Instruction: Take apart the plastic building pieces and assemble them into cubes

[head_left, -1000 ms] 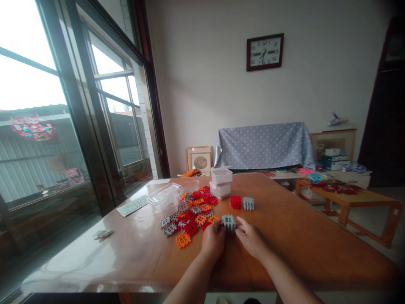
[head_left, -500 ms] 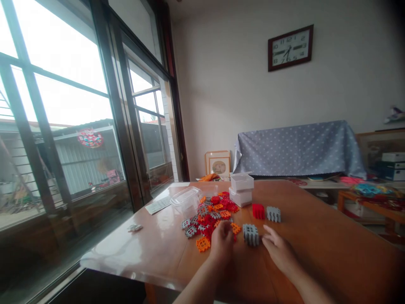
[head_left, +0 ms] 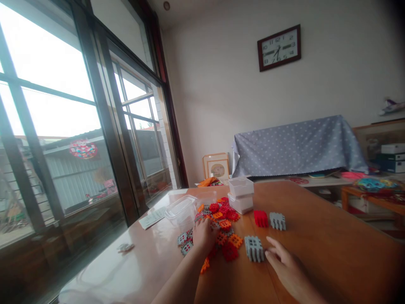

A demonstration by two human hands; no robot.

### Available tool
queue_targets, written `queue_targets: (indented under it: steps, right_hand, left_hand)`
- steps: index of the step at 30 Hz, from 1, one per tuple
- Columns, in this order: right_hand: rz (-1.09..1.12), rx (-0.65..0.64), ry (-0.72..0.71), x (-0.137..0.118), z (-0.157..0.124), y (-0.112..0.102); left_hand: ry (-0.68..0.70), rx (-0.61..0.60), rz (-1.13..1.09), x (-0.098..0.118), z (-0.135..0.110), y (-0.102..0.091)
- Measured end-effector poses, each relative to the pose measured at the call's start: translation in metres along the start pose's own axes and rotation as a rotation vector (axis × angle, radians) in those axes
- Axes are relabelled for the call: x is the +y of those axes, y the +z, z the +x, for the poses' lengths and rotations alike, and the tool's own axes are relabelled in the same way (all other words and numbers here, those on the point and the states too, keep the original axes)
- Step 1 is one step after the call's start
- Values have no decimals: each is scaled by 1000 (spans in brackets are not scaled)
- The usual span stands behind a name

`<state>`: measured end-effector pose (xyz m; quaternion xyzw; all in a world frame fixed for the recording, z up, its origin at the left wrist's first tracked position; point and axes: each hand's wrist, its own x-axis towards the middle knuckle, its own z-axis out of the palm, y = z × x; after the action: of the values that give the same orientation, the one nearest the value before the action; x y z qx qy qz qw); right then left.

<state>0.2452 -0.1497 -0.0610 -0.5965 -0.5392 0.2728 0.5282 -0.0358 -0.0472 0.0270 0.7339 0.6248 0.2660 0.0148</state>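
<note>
My left hand (head_left: 204, 236) reaches over a loose pile of red, orange and grey plastic interlocking squares (head_left: 225, 223). Its fingers look parted and point down into the pile; their tips are partly hidden. On the right, a stack of grey interlocking squares (head_left: 254, 249) stands on the table. My right hand (head_left: 283, 259) is open just beside this stack, thumb and fingers apart, with nothing in it. Behind the stack are a red stack (head_left: 261, 218) and a second grey stack (head_left: 277, 221), side by side.
Two white plastic boxes (head_left: 241, 203) are stacked behind the pile. A clear plastic container (head_left: 182, 213) and a printed sheet (head_left: 152, 218) lie at the left. A small pale piece (head_left: 125, 248) rests near the left edge of the wooden table (head_left: 319, 228).
My left hand has moved leftward and farther over the pile, its fingers loosening from a closed shape. My right hand stays beside the grey stack. The view has turned slightly right.
</note>
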Motion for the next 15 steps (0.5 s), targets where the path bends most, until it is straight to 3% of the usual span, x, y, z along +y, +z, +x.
queue_targets:
  steps: [7, 15]
  right_hand:
    - [2, -14, 13, -4, -1, 0]
    - [-35, 14, 15, -10, -3, -2]
  left_hand:
    - [12, -61, 98, 4, 16, 7]
    - [14, -69, 110, 6, 13, -8]
